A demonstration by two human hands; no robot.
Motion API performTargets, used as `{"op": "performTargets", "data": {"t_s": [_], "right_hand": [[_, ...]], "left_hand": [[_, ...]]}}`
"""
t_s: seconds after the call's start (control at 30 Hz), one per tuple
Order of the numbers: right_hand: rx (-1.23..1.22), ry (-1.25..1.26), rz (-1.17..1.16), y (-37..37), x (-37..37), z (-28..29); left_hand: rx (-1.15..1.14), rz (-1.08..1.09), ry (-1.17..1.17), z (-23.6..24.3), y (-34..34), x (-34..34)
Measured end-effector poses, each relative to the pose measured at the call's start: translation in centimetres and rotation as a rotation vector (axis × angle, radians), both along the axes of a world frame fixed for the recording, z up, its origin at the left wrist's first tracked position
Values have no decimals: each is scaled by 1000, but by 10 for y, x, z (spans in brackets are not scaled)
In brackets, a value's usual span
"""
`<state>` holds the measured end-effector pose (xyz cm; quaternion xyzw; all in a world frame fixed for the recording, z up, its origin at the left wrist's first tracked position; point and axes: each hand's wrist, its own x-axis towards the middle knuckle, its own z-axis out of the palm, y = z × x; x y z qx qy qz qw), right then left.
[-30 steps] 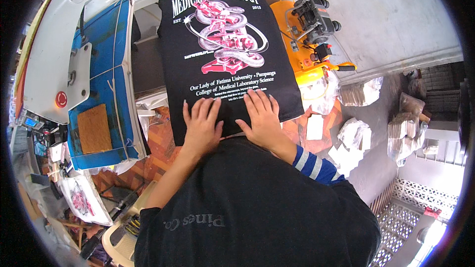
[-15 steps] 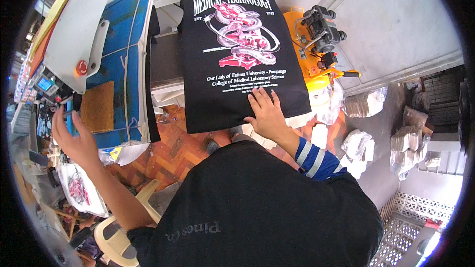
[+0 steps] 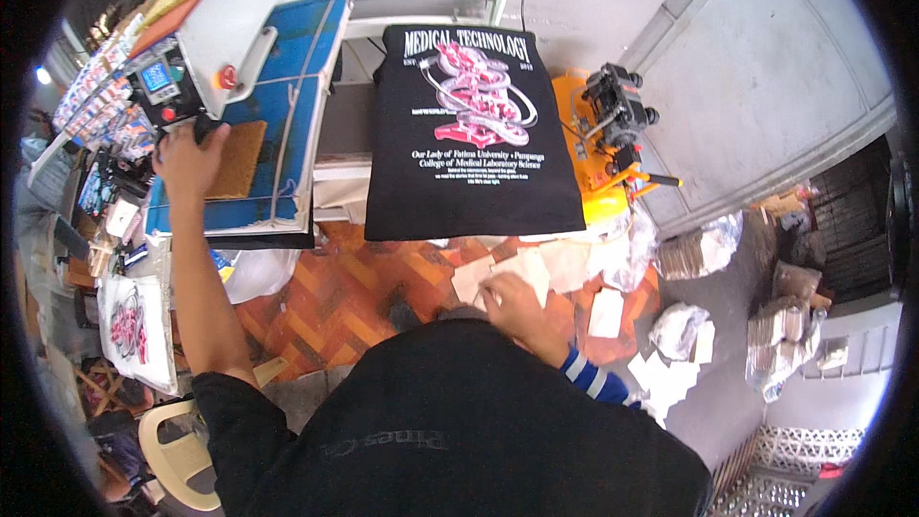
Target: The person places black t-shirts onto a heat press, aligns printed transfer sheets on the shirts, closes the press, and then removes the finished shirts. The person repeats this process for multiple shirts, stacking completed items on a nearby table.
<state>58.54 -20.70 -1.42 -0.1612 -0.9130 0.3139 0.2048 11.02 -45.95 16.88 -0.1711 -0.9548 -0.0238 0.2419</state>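
Note:
A black T-shirt (image 3: 479, 201) with a white and pink-red print lies flat on the press's lower plate. My left hand (image 3: 189, 158) reaches to the heat press (image 3: 297, 124), its fingers curled round a black handle (image 3: 205, 128) below the control box (image 3: 159, 82). On the press's blue top lies a brown pad (image 3: 239, 161). My right hand (image 3: 517, 309) is in front of my chest, apart from the shirt's near edge. Its fingers are drawn together, and I see nothing in them.
An orange air compressor (image 3: 598, 168) with a black motor stands right of the shirt. Paper sheets (image 3: 536, 268) and plastic-wrapped stacks (image 3: 704, 249) lie on the floor. A cream plastic chair (image 3: 158, 450) is at lower left, near a white printed piece (image 3: 139, 330). A red button (image 3: 228, 77) sits on the press.
My right hand has lifted off the shirt and drawn back toward me, its fingers closing. My left hand has moved onto the black handle. The view has shifted.

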Motion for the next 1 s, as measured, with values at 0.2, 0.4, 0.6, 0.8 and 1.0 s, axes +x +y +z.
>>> {"op": "performTargets", "data": {"t_s": [0.2,0.4,0.6,0.8,1.0], "right_hand": [[-160,-9,30,-23,23,14],[-198,101,-17,6,-35,72],[102,452,-48,10,-152,176],[70,516,-453,4,-269,193],[309,677,-890,59,-271,169]], "left_hand": [[-2,-36,-2,7,38,49],[220,-411,78,-18,77,114],[537,-1054,-27,-15,15,155],[733,-570,-70,-63,-138,47],[617,-343,-383,-167,-341,7]]}}
